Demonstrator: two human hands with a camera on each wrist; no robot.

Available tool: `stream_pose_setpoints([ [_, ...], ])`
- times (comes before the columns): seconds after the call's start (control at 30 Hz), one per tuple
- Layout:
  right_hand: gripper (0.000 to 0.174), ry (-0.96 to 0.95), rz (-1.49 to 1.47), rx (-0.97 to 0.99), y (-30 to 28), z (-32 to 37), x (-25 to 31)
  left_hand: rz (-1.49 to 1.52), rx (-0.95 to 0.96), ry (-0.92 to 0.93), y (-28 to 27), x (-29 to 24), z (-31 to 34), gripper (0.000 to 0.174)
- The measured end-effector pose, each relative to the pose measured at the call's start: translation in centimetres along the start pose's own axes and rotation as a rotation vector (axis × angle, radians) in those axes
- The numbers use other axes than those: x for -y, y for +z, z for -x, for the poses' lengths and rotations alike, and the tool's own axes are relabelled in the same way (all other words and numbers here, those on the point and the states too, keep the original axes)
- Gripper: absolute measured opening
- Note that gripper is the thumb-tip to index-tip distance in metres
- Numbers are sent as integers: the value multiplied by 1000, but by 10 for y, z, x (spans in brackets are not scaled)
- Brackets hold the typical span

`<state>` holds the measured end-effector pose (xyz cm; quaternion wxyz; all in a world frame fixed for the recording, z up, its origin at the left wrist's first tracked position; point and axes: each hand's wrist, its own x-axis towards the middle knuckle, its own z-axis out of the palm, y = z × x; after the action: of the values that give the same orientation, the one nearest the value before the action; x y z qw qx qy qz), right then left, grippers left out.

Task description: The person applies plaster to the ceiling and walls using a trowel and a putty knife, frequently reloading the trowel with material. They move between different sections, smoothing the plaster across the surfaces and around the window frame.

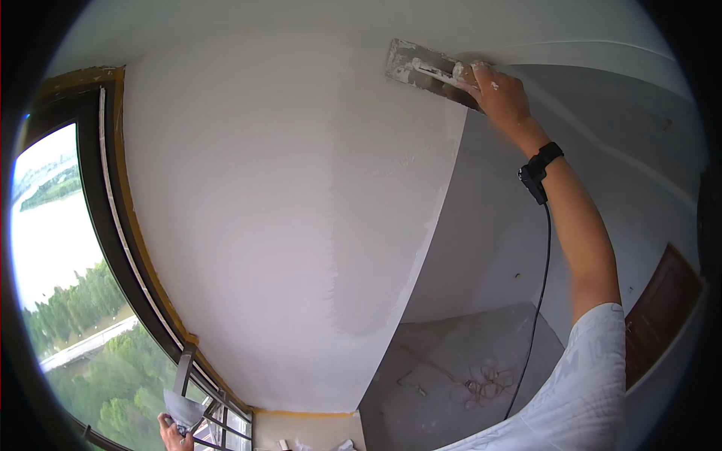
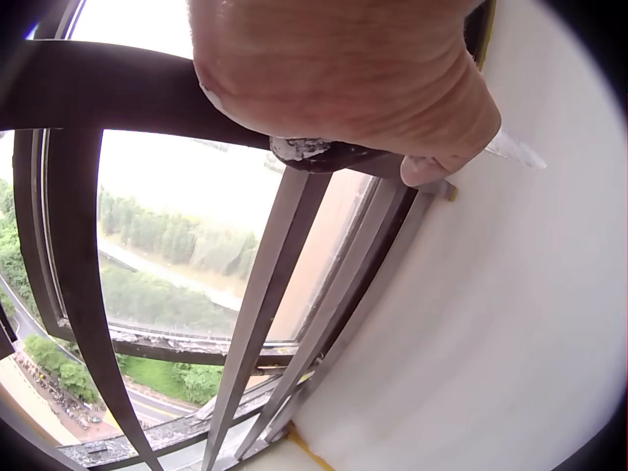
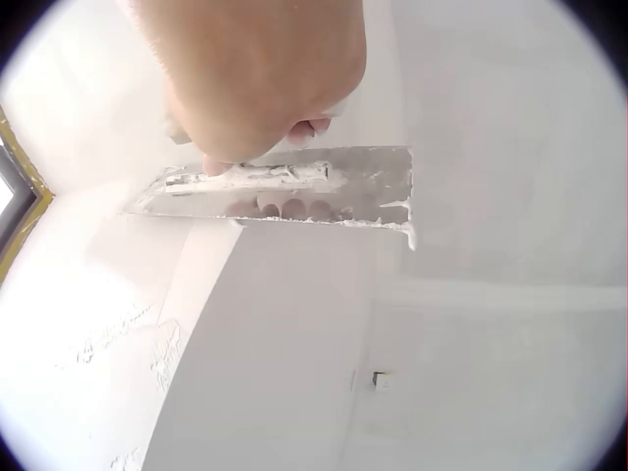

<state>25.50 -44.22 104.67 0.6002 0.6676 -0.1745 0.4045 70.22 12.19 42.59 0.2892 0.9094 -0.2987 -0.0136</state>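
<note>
My right hand grips the handle of a rectangular plastering trowel, high up where the white wall meets the ceiling. In the right wrist view, white plaster coats the handle mount and clings along the edge of the trowel. The fingers curl round the handle and mirror in the blade. Low at the left, by the window, my left hand holds a putty knife with its broad pale blade upward. Its dark, plaster-smeared handle end pokes out under the left hand. A damp grey plaster band runs down the wall.
A dark-framed window with an orange-brown border lines the left side. Beyond the wall's right edge lies a grey floor with a loosely coiled cable. A brown door stands far right. A black cord hangs from the right wrist.
</note>
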Motion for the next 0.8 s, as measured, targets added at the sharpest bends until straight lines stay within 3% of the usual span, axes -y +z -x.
stream_pose_setpoints([
  [0.07,48,-1,-63,75,-5,-11,1,13,-23,-7,4,1,-1,21],
  [0.1,50,3,-115,149,-10,-12,0,-153,-173,183,4,-3,3,17],
  [0.2,49,-115,-216,269,-24,1,18,35,-230,84,51,46,-8,22],
  [0.27,41,-166,-213,358,-36,23,47,31,-153,85,58,66,-8,26],
  [0.37,30,-243,-330,306,-35,73,92,18,-167,105,57,69,-10,30],
  [0.47,20,-290,-314,398,-38,137,143,-7,-255,129,52,53,-7,28],
  [0.63,13,-372,-410,461,-45,246,228,30,-180,142,29,34,1,25],
  [0.73,14,-386,-455,577,-69,277,240,56,-177,154,23,34,5,26],
  [0.8,16,-375,-453,622,-65,256,220,82,-183,162,29,41,1,26],
])
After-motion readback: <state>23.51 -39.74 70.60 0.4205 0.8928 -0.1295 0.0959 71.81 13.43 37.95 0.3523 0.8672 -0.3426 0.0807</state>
